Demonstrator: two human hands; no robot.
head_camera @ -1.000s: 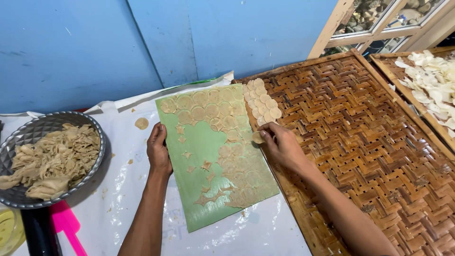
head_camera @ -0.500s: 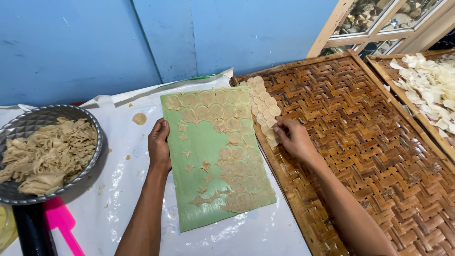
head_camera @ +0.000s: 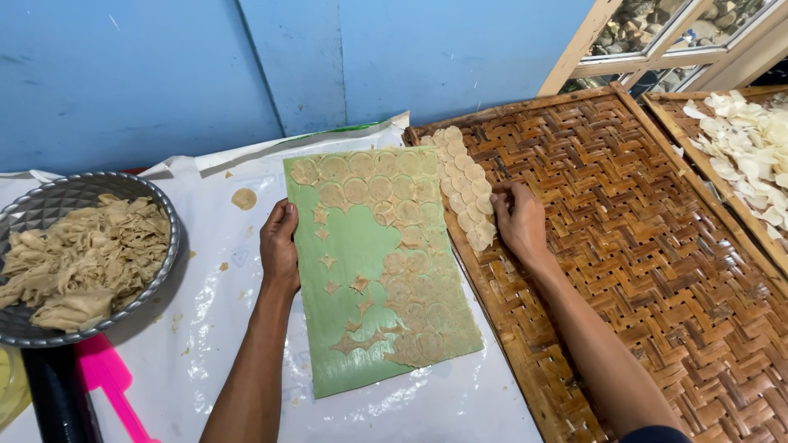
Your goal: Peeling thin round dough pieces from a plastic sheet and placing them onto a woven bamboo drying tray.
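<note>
From the head cam we see a green mat [head_camera: 361, 271] lying on white plastic sheet [head_camera: 205, 328], w/ thin round dough discs [head_camera: 386, 197] stuck on its top and right side, plus little star-shaped scraps. The left hand [head_camera: 280, 246] rests on the mat's left edge, fingers bent over it, pressing it flat, not grabbing anything. The right hand [head_camera: 519, 220] is on the woven bamboo tray [head_camera: 657, 271], fingertips touching a row of cut discs [head_camera: 464, 193] laid along the tray's left rim. We think it pinches one disc, but we can't tell for sure. Left of the mat sits a metal bowl [head_camera: 49, 205] full of dough scraps. A pink tool [head_camera: 111, 385] lies below it. A 2nd tray [head_camera: 739, 148] at far right holds white chips.
</note>
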